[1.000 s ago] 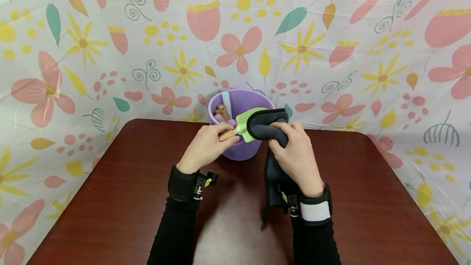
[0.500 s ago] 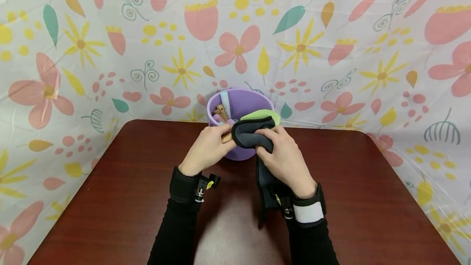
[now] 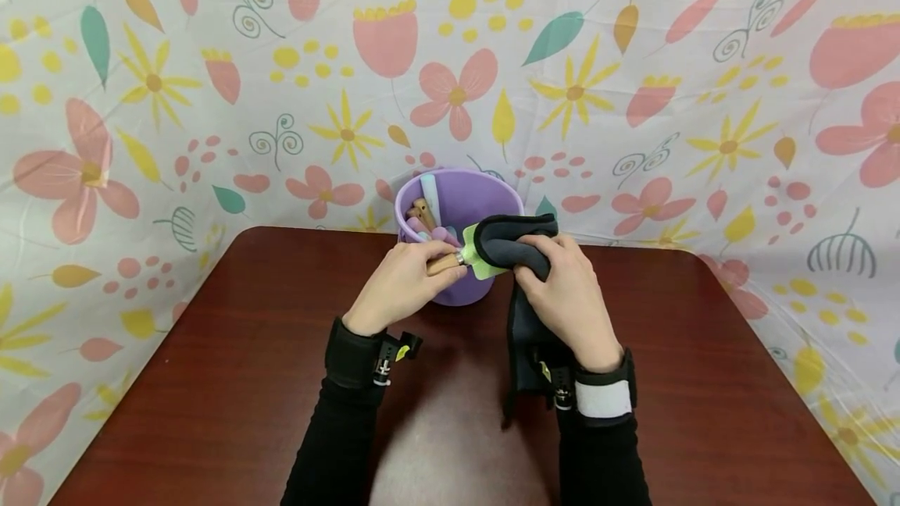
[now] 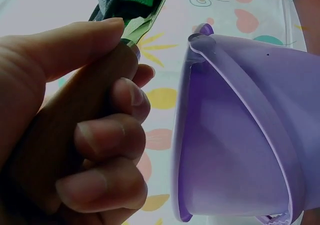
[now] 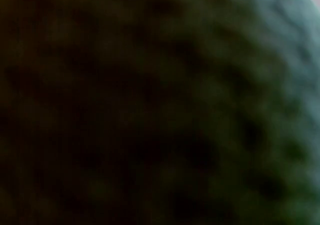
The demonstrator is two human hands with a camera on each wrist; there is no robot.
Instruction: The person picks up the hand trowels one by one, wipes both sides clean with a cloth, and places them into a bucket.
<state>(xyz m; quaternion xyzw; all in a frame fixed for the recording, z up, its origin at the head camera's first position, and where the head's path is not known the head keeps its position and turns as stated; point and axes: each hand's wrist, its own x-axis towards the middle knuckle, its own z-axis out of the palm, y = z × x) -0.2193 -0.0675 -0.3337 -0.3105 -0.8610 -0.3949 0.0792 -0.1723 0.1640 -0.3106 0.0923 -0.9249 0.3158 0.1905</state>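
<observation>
Left hand (image 3: 397, 283) curled round wooden handle (image 3: 443, 262) of green trowel (image 3: 475, 253), thumb lying along the top in the wrist view. Right hand (image 3: 566, 299) bunched on grey cloth (image 3: 509, 250), pressing it over the blade; rest of cloth hanging down past the wrist. Hands close together, joined through the trowel, just in front of purple bucket (image 3: 460, 197) at 12 o'clock on brown table (image 3: 246, 381). More handles (image 3: 420, 213) standing in the bucket. Right wrist view dark, only blurred cloth (image 5: 160, 105)
</observation>
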